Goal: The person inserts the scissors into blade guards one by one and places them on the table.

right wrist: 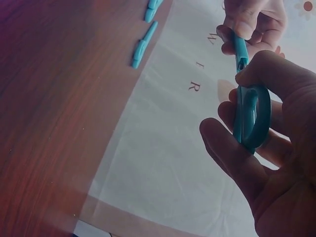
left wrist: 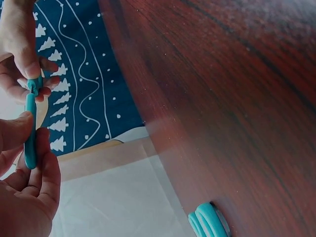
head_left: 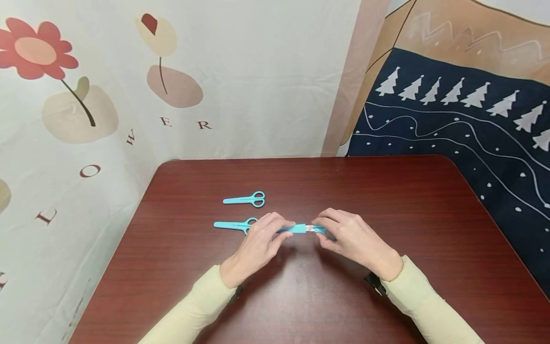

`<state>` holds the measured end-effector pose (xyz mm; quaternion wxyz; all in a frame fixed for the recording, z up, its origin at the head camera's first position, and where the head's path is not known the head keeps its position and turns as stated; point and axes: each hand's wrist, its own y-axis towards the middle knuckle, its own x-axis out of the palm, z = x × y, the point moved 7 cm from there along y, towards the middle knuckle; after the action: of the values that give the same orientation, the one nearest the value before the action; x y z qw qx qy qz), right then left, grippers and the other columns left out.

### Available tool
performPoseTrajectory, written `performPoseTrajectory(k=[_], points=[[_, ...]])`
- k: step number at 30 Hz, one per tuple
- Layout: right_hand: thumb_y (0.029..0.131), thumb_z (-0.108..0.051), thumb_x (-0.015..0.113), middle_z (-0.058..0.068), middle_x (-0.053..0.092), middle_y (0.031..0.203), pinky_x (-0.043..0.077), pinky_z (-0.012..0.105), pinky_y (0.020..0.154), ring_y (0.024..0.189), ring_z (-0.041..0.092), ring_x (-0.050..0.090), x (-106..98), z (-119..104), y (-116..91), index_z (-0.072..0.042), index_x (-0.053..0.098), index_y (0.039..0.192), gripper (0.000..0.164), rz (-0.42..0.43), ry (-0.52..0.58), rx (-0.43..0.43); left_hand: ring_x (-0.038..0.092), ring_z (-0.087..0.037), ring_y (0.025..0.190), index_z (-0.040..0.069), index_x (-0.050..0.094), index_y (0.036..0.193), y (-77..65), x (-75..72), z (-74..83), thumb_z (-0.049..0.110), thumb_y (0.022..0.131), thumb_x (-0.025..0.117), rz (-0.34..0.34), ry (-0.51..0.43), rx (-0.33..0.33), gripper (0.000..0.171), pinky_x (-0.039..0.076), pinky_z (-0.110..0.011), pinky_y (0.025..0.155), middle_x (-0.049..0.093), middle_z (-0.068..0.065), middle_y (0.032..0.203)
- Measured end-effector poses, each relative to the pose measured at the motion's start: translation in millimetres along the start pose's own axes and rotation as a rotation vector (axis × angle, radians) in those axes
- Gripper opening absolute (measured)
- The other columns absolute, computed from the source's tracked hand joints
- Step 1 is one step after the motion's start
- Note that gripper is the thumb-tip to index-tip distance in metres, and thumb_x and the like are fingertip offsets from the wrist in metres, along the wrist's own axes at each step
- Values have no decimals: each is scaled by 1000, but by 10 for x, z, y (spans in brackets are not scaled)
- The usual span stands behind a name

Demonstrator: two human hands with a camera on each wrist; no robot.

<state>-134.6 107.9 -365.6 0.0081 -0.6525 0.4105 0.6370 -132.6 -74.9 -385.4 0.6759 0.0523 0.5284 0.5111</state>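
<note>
Between my two hands is a pair of turquoise scissors (right wrist: 260,118) partly inside a turquoise blade cover (head_left: 298,229). A short stretch of metal blade shows between cover and handles in the head view. My left hand (head_left: 261,241) pinches the cover between thumb and fingers. The handle end is held by my right hand (head_left: 354,239), thumb and fingers on the finger loops. To the left, a second pair of covered turquoise scissors (head_left: 232,225) lies on the table, its handle partly hidden behind my left hand. Farther back lies a third covered pair of scissors (head_left: 240,200).
The dark red-brown wooden table (head_left: 386,191) has rounded far corners. Behind it hangs a pale cloth (head_left: 258,71) printed with flowers and letters. A navy cloth (head_left: 429,129) with white trees hangs at the right.
</note>
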Motion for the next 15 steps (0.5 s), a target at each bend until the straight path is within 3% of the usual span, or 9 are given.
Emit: performPoseTrajectory(k=[15], points=[[80,-8,86,2,68,101,57,24,67,77,10,62,14,-14,5,-7,76,106,28,10,-17,-8,55,-13,81,8,74,108,12,20,2,6,90,80,-11,-10,-15,20,46,-24,70,67,1,96]])
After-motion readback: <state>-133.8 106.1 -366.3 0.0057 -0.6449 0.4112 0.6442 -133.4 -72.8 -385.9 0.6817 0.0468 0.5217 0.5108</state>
